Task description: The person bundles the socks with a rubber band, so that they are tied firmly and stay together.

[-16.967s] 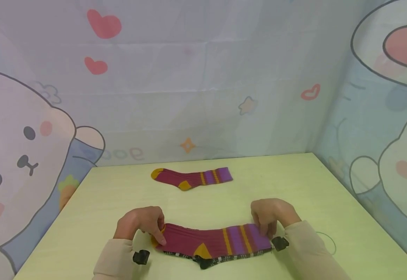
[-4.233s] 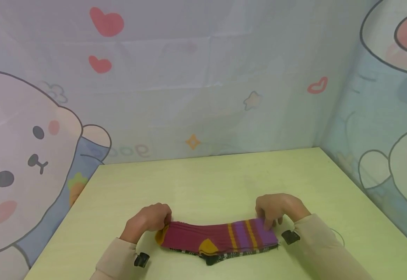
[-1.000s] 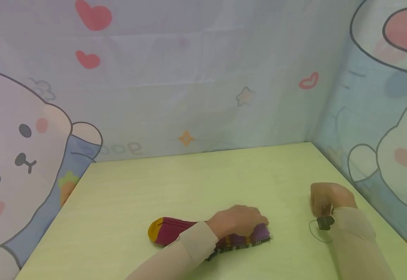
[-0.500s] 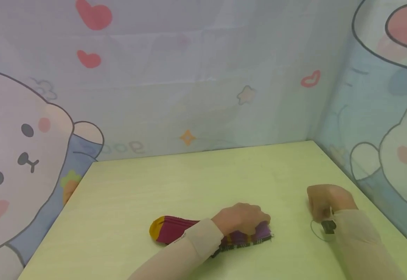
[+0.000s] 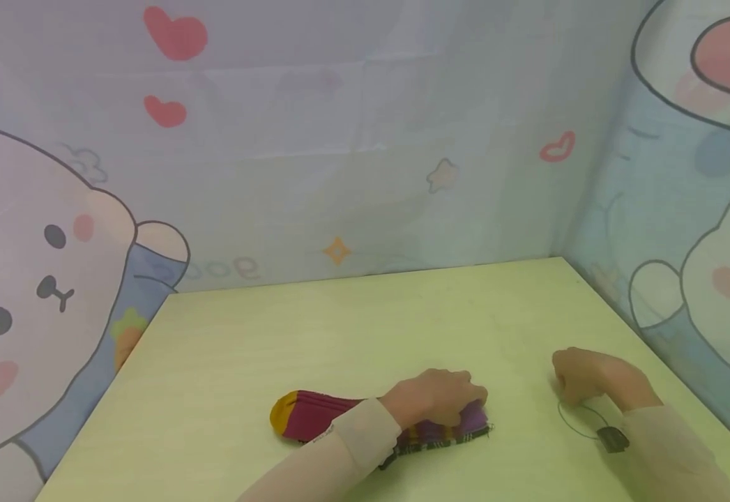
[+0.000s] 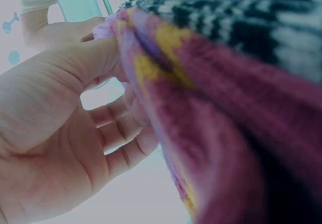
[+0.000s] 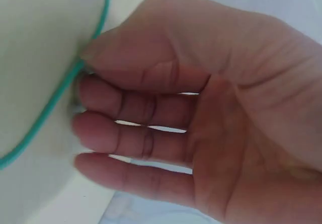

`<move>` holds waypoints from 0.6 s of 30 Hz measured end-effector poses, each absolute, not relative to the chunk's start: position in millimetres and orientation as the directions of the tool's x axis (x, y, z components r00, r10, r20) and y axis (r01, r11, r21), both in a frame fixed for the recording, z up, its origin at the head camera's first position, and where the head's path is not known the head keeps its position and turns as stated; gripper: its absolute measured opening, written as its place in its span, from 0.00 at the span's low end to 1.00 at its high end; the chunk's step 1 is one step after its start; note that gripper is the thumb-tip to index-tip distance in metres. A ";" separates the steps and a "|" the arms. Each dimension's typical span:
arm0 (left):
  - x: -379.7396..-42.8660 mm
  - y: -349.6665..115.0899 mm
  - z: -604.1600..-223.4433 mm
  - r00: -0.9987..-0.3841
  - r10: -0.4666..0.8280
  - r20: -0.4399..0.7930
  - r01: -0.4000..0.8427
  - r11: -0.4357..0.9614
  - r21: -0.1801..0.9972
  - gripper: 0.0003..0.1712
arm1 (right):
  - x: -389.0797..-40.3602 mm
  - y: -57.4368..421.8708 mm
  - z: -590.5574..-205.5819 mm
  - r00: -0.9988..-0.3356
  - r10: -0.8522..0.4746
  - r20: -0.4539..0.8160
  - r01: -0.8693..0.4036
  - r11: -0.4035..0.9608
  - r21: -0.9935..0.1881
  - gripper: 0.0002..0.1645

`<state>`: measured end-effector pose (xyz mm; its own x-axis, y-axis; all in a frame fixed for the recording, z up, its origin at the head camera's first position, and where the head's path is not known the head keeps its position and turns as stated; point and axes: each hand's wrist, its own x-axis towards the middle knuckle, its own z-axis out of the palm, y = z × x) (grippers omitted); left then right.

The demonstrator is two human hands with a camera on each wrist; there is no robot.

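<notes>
Maroon socks (image 5: 317, 413) with mustard toes and purple striped cuffs lie stacked over black-and-white patterned socks (image 5: 443, 443) at the front of the table. My left hand (image 5: 434, 396) reaches across them and pinches the cuff end between thumb and fingers; the left wrist view has the maroon fabric (image 6: 201, 113) bunched into folds there. My forearm hides the heels. Off to the right, my right hand (image 5: 597, 376) is down at a thin green rubber band (image 7: 50, 105), its thumb and index fingertip pinching the cord. The other right fingers are bent beside it.
The pale yellow table (image 5: 264, 335) ends at a cartoon-print cloth backdrop (image 5: 289, 174) behind and at both sides. A small black wrist camera (image 5: 612, 439) hangs by the right sleeve.
The maroon sock at the back joined the stack. My left hand has moved from the toe end to the cuffs, and my right hand has gone from the cuffs rightward to the rubber band.
</notes>
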<state>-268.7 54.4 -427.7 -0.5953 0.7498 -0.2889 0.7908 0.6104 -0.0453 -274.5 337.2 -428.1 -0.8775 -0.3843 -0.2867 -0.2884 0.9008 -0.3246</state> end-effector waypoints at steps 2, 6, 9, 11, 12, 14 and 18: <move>-268.3 54.2 -427.6 -0.594 0.756 -0.275 0.793 0.608 -0.040 0.25 | -271.9 339.0 -428.7 -0.882 -0.391 -0.263 -0.299 0.896 -0.328 0.15; -267.6 54.3 -428.2 -0.584 0.775 -0.241 0.800 0.599 -0.011 0.25 | -265.8 344.0 -431.7 -0.882 -0.416 -0.223 -0.319 0.873 -0.369 0.13; -268.3 54.2 -427.8 -0.571 0.791 -0.220 0.812 0.583 -0.014 0.24 | -263.3 348.1 -431.9 -0.876 -0.445 -0.186 -0.347 0.849 -0.399 0.11; -269.1 53.9 -427.4 -0.564 0.797 -0.214 0.819 0.573 -0.025 0.25 | -262.5 350.3 -431.7 -0.875 -0.454 -0.169 -0.350 0.833 -0.428 0.10; -269.8 53.9 -427.5 -0.558 0.802 -0.215 0.824 0.565 -0.031 0.25 | -262.1 351.2 -431.4 -0.873 -0.462 -0.159 -0.354 0.822 -0.446 0.10; -270.8 53.9 -427.8 -0.542 0.812 -0.219 0.836 0.548 -0.037 0.25 | -261.8 353.0 -430.5 -0.866 -0.478 -0.145 -0.356 0.794 -0.492 0.09; -272.7 54.0 -429.0 -0.523 0.820 -0.232 0.848 0.529 -0.039 0.26 | -265.0 354.8 -429.5 -0.841 -0.529 -0.112 -0.367 0.710 -0.601 0.07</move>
<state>-272.7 54.0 -429.0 -0.5229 0.8203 -0.2317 0.8476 0.5292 -0.0392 -265.0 354.8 -429.5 -0.8411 -0.5291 -0.1122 -0.3665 0.7101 -0.6012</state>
